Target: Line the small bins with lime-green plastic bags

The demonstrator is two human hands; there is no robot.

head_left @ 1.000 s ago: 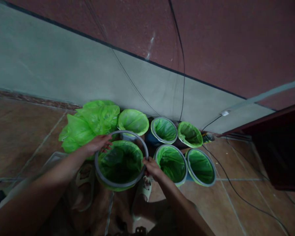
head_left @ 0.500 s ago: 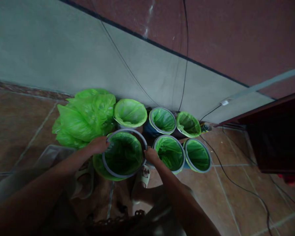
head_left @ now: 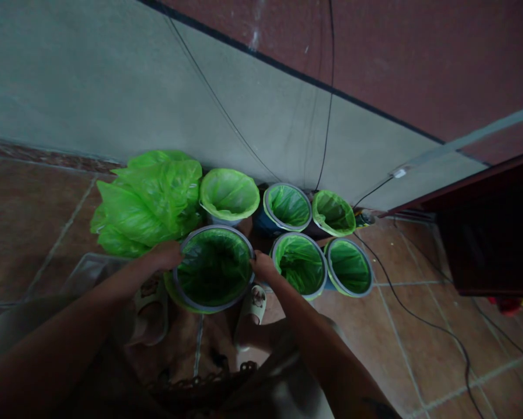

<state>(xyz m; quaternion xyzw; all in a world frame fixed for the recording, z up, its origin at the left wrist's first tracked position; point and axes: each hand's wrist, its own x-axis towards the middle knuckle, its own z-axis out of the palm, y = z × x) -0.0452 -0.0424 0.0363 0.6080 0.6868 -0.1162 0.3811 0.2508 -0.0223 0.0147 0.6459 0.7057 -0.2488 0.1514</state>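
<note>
While both hands grip the grey ring [head_left: 187, 299] from opposite sides, left hand [head_left: 167, 256] and right hand [head_left: 262, 266] curl shut on it level over the green-lined bin [head_left: 213, 270], straight ahead on the floor [head_left: 34, 233]. Crowding close: a loose green bag pile [head_left: 148, 201] left, five more lined bins [head_left: 300, 262] right and behind.
</note>
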